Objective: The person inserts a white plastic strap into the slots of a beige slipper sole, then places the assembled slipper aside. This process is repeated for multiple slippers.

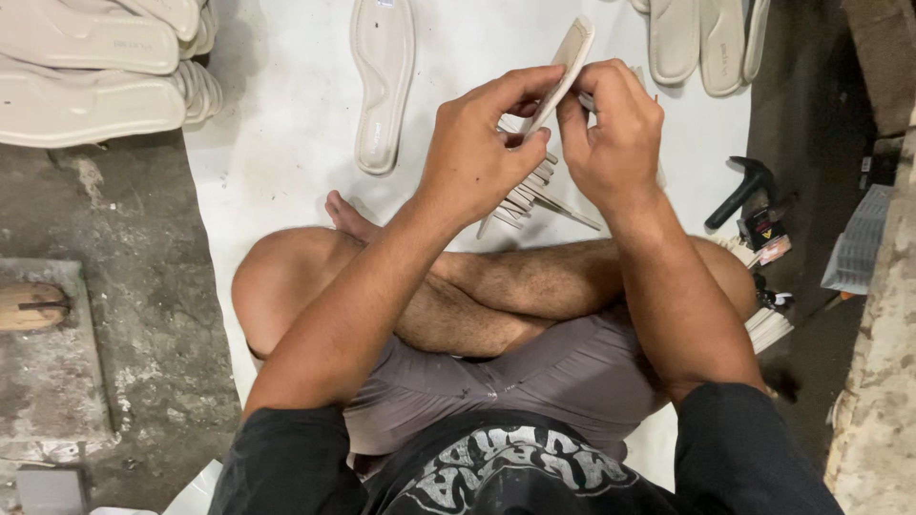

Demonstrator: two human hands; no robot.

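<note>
Below, white sheet [286, 124] on concrete floor [114, 238]; hammer [739, 191] nearby

shirt: was black, short-sleeved, with a grey-white print
shorts: were plain grey-brown
hands, legs, feet: were bare

L hand [477, 153] + R hand [611, 133] raised together, fingertips pinched, legs crossed

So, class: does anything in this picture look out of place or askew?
Slightly: the fanned pile of thin cream insole pieces lies splayed unevenly on the white sheet, and one cream moulded shoe sole lies alone, apart from the stacks.
</note>
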